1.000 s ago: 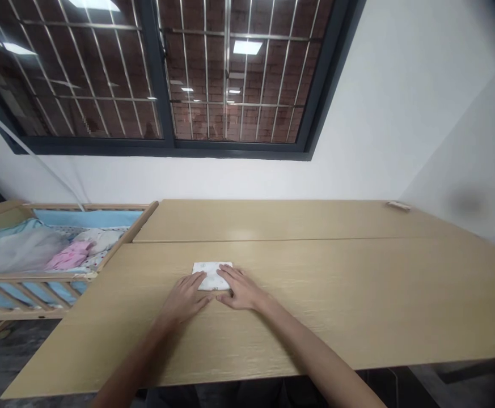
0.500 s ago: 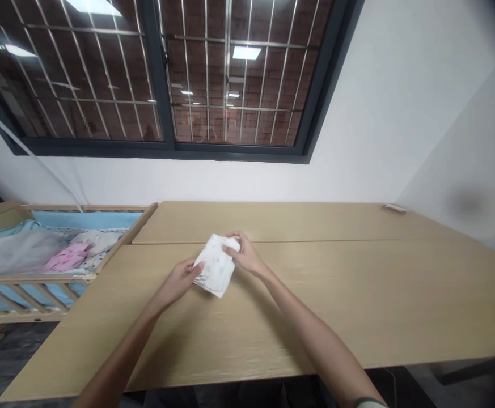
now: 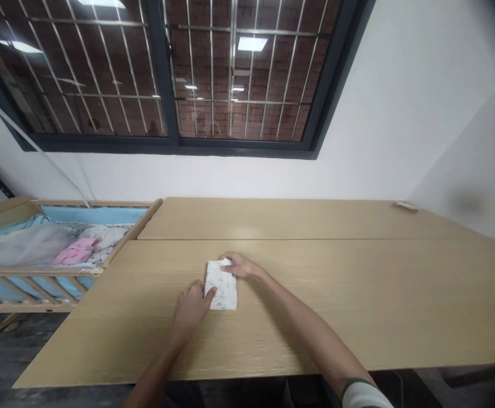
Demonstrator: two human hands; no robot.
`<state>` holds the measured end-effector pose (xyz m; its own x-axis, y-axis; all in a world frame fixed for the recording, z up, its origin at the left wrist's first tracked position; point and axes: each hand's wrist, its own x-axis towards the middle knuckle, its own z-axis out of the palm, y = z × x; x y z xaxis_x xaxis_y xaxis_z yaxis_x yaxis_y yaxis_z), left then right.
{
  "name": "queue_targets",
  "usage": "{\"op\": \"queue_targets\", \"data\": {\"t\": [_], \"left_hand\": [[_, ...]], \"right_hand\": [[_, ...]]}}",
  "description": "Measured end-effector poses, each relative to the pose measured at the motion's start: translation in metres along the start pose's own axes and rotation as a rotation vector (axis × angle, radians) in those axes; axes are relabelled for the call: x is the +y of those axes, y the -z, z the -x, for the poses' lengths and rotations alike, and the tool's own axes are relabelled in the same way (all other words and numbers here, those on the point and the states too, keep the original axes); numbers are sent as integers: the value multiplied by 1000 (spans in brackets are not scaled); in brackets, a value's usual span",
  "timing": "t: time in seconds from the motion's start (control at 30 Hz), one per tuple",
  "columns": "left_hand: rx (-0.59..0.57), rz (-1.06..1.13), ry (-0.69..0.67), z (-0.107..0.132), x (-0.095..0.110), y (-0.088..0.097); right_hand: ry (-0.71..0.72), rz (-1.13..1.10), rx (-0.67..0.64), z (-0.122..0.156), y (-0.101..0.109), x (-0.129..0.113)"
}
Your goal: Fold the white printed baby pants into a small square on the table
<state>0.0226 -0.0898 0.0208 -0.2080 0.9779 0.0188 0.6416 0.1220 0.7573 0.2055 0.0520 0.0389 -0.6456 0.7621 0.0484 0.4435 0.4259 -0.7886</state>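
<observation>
A small white folded cloth with a faint print lies on the wooden table; whether it is a diaper or plain fabric I cannot tell. My left hand is closed at its lower left edge, thumb on top and the other fingers mostly hidden. At the top edge, my right hand pinches the cloth, its thumb over the upper face and its fingers behind.
To the left stands a wooden crib with blue lining, sheer netting and a pink cloth. A small pale object lies at the table's far right. A barred window is set in the white wall behind.
Both hands have brought the cloth down and toward me onto the table. It was tilted in the air and now lies flatter and straighter.
</observation>
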Motion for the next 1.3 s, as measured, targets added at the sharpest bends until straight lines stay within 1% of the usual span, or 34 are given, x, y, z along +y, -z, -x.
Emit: {"op": "queue_targets", "data": {"t": [0.07, 0.13, 0.2, 0.27, 0.33, 0.4, 0.47, 0.53, 0.6, 0.67, 0.83, 0.9, 1.0, 1.07, 1.1, 1.13, 1.2, 1.27, 1.3], "left_hand": [[44, -70, -11, 4, 5, -2], [89, -127, -67, 13, 11, -5], [147, -181, -181, 27, 16, -12], [189, -224, -302, 44, 20, -25], [187, -247, -363, 61, 20, -42], [156, -280, -366, 73, 18, -57], [126, -328, -360, 80, 13, -67], [110, -358, -369, 83, 8, -72], [116, -364, -381, 83, 5, -72], [150, -382, -393, 82, 3, -71], [277, -538, -485, 81, 3, -68], [312, -577, -502, 82, 5, -69], [319, -575, -503, 83, 7, -69], [289, -529, -511, 80, 5, -64], [269, -485, -515, 78, 2, -58], [255, -430, -507, 74, -1, -51], [262, -324, -440, 64, -9, -30], [279, -284, -288, 52, -15, -8], [260, -298, -201, 46, -17, 1]], "right_hand": [[13, 45, 24, 0, -3, 3], [43, 86, 52, 1, -1, -1], [114, 172, 87, 6, 3, -13], [229, 286, 84, 14, 4, -32], [385, 365, 0, 26, 0, -52], [538, 363, -142, 40, -11, -67], [647, 336, -261, 52, -25, -72], [673, 313, -324, 60, -37, -68], [630, 305, -345, 60, -43, -59], [573, 319, -353, 51, -41, -49], [445, 415, -356, 9, -14, -24], [385, 435, -341, -3, -7, -15], [367, 443, -328, -7, -7, -8], [355, 440, -316, -4, -8, -9], [334, 431, -301, -2, -8, -10], [299, 415, -267, 0, -7, -12], [204, 374, -123, 5, -3, -16], [91, 344, 82, 7, 1, -20], [32, 338, 162, 8, 3, -22]]}}
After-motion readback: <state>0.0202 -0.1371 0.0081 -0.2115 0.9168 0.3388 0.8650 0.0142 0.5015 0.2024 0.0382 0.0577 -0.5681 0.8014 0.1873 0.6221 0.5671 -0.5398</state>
